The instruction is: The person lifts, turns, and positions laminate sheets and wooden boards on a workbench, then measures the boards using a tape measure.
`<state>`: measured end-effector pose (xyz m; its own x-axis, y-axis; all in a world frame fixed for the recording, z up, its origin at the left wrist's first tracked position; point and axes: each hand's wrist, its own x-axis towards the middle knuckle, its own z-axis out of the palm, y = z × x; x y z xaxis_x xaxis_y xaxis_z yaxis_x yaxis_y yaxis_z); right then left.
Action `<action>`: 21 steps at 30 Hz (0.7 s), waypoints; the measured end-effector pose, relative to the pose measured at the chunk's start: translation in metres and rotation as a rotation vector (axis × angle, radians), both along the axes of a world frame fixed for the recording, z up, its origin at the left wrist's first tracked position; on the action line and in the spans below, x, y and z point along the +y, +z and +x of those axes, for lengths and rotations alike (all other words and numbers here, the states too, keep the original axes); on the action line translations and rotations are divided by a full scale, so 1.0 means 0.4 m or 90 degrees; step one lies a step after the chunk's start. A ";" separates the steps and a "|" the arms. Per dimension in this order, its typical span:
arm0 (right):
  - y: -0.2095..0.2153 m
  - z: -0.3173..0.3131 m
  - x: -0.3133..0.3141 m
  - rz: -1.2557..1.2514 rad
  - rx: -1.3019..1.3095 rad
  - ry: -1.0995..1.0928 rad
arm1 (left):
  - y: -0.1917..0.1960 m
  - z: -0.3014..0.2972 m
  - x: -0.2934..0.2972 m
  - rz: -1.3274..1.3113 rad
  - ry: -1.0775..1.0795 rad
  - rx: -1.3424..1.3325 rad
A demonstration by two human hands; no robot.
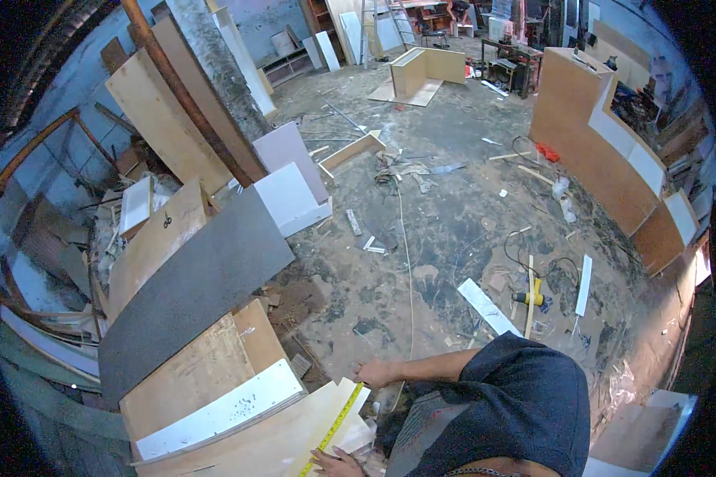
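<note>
A yellow tape measure (332, 431) has its blade stretched across a pale plywood board (266, 443) at the lower left. My right hand (378, 374) is at the blade's far end, by the board's edge, its fingers closed there. Nearer to me, my left hand (338, 463) rests on the blade with its fingers apart, partly cut off by the lower edge. The tape's case is out of sight. Beyond the plywood lies a white panel (231, 408) with dark specks.
A large dark grey sheet (203, 290) leans over other boards at left. On the littered floor are a yellow power drill (535, 296), white strips (488, 308), wood sticks and a cord (406, 262). A brown stepped cabinet piece (573, 119) stands at right, an angled wooden unit (426, 70) at the back.
</note>
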<state>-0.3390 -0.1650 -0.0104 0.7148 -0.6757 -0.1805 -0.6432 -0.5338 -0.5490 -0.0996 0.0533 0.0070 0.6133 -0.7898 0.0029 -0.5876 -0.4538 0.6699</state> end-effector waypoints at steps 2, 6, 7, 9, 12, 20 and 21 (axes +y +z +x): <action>-0.016 -0.006 0.013 -0.015 0.025 0.019 | 0.029 -0.004 0.005 0.119 -0.069 -0.136; -0.027 0.031 -0.008 -0.027 0.095 0.099 | -0.179 0.107 0.034 0.084 -0.097 -0.390; -0.063 0.024 -0.003 -0.028 0.075 0.069 | -0.187 0.106 0.026 0.092 -0.096 -0.372; -0.091 -0.002 0.008 -0.023 0.060 0.032 | 0.014 0.006 -0.008 0.226 -0.093 -0.333; -0.034 0.026 0.009 0.010 0.087 0.054 | 0.030 0.008 0.015 0.169 -0.062 -0.344; -0.004 -0.004 0.018 -0.081 0.028 0.052 | 0.019 0.007 0.010 0.151 -0.076 -0.312; 0.011 -0.004 0.019 -0.083 0.030 0.055 | 0.024 0.002 0.010 0.149 -0.072 -0.310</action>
